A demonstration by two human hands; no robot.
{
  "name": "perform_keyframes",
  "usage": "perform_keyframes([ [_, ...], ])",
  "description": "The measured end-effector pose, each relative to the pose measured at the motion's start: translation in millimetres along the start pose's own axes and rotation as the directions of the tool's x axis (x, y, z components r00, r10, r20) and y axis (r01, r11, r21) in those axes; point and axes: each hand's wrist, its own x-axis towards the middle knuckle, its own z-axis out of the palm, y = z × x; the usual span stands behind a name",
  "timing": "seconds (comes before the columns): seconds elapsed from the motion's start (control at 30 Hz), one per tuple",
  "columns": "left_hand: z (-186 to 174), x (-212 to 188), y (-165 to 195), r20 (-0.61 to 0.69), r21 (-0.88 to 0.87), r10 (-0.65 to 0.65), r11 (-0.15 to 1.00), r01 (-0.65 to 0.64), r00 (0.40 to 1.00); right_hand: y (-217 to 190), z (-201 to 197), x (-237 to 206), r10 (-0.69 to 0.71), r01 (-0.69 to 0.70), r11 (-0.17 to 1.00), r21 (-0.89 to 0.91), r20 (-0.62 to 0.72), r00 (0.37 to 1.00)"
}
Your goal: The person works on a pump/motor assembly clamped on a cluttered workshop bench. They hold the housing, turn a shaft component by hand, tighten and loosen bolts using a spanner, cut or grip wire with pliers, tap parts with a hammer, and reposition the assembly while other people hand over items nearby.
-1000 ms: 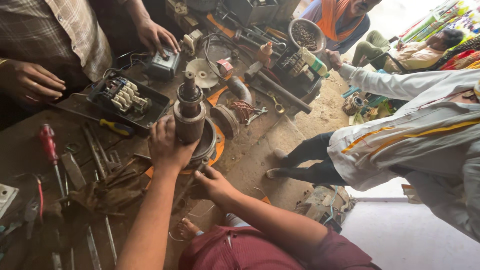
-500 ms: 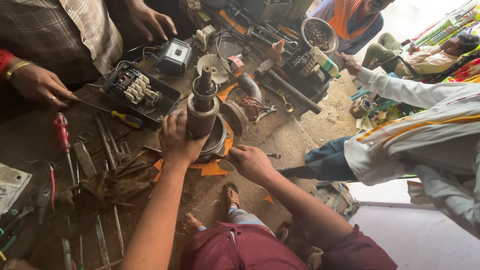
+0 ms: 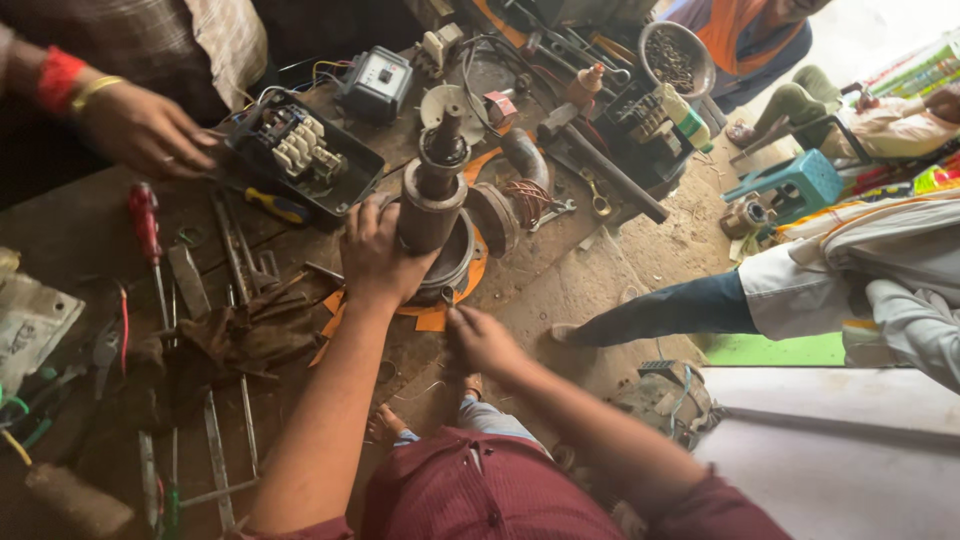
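My left hand (image 3: pixel 378 255) grips the side of a rusty cylindrical motor rotor (image 3: pixel 432 195) that stands upright with its shaft pointing up, seated in a round metal housing (image 3: pixel 455 262). An orange sheet (image 3: pixel 432 318) lies under the housing on the worn workbench (image 3: pixel 80 225). My right hand (image 3: pixel 480 338) is at the bench's front edge just below the housing, its fingers pinching at the housing's lower rim near a small bolt; what it grips is too small to tell.
Another person's hand (image 3: pixel 140 130) rests by a black tray with an electrical switch block (image 3: pixel 305 155). A red-handled screwdriver (image 3: pixel 145 215), files and rods litter the left bench. A grey meter box (image 3: pixel 378 82), copper coil (image 3: pixel 525 200), bowl of small parts (image 3: pixel 677 58) lie behind. Other people stand right.
The view has shifted slightly. My left hand stays on the rotor; my right hand has moved in from below to the housing's front rim.
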Motion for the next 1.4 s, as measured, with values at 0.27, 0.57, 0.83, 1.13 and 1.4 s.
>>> perform_keyframes([
  [0.27, 8.5, -2.8, -13.2, -0.078, -0.003, 0.054, 0.999, -0.054, 0.996, 18.6, 31.0, -7.8, -0.306, 0.299, 0.95, 0.091, 0.071, 0.949],
  [0.57, 4.6, -3.2, -14.8, -0.025, -0.036, -0.009, 0.999, 0.008, 1.0, -61.9, -65.0, -12.7, -0.41, 0.332, 0.446, -0.831, 0.14, 0.902],
  [0.83, 6.6, -6.6, -16.6, -0.01, -0.04, -0.03, 0.999, 0.029, 1.0, -83.6, -69.3, 16.8, -0.265, 0.354, 0.409, -0.841, 0.261, 0.928],
  [1.13, 9.3, -5.1, -18.9, 0.009, -0.019, -0.057, 0.998, 0.057, 0.998, -23.9, 49.8, -13.8, 0.075, -0.062, 0.879, 0.473, -0.008, 0.997],
  [1.4, 9.8, -4.5, -20.4, -0.009, 0.004, -0.024, 1.0, 0.024, 1.0, -25.9, -12.5, -33.9, -0.27, 0.281, 0.911, -0.301, 0.077, 0.96],
])
